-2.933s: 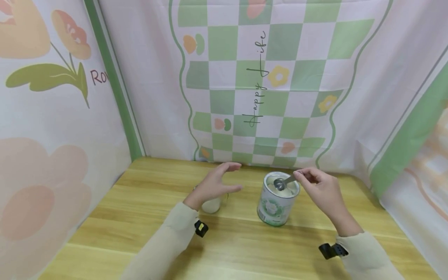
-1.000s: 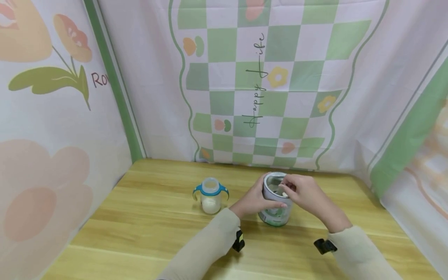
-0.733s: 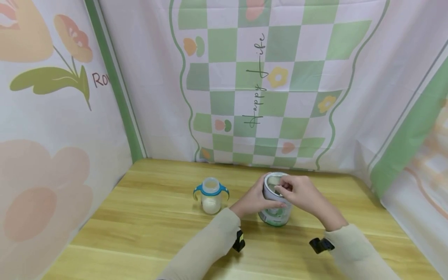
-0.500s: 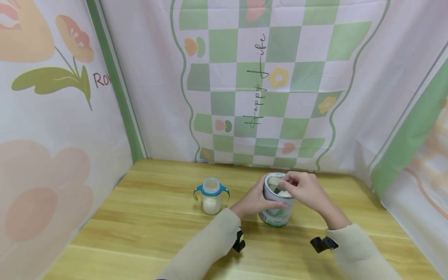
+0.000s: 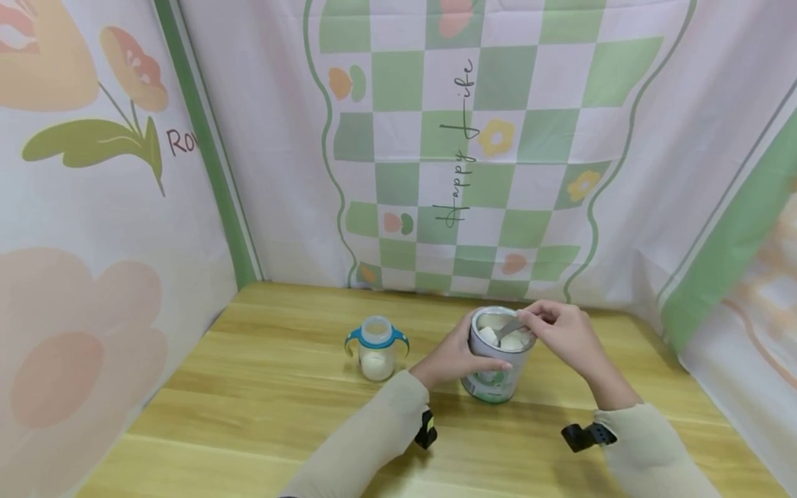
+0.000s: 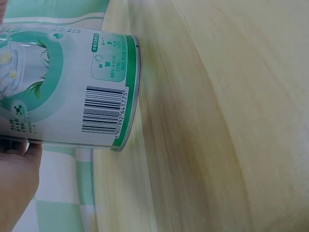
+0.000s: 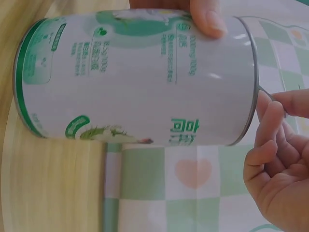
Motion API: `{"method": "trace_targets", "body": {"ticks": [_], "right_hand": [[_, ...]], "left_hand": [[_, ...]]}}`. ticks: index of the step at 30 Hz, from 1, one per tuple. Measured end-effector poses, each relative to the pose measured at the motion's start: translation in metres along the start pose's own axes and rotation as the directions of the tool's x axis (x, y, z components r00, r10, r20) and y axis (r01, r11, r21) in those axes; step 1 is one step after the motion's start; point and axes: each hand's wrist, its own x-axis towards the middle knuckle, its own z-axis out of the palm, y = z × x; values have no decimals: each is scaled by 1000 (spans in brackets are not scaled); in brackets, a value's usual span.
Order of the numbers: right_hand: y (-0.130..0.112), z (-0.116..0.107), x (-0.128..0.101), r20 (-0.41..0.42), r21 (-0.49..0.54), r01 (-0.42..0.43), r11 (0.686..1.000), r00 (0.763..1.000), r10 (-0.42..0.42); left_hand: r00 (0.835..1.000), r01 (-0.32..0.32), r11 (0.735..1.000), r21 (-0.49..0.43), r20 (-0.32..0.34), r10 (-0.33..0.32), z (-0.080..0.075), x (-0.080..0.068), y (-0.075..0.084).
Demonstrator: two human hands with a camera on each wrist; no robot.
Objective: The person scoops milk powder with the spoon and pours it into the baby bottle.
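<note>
The spoon (image 5: 507, 330) is small and made of metal. Its bowl is down inside the tin (image 5: 498, 360), heaped with white powder. Its handle slants up and to the right, over the tin's rim. So the long way of the spoon runs from low on the left to high on the right.

The right hand (image 5: 560, 332) pinches the end of the handle with its fingertips, just above the rim.

The tin stands upright on the wooden table (image 5: 249, 408), near the back and a little to the right. Its open top faces up, and it is white and green. The left hand (image 5: 451, 356) wraps around the tin's left side and holds it.

A small baby bottle (image 5: 376, 347) with blue handles stands to the left, a little apart from the tin. It has some white powder in the bottom.

Cloth walls (image 5: 467, 152) with green squares and flowers stand around the table.
</note>
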Motion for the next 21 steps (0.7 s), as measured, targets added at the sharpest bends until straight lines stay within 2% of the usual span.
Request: {"method": "trace_targets", "body": {"ticks": [3,10,21], "right_hand": [[2,-1,-2,-33,-6,9,1000,999,-9],[7,2,-4,-140,-31,97,995,985,-100],[13,7,-8,-229,-15,137,990,964,-137]], "left_hand": [[1000,-7,1000,4,-5,7,0,0,1],[1000,-26,1000,7,-5,26,0,-1,4],[1000,-29,1000,12,1,29,1,-2,1]]}}
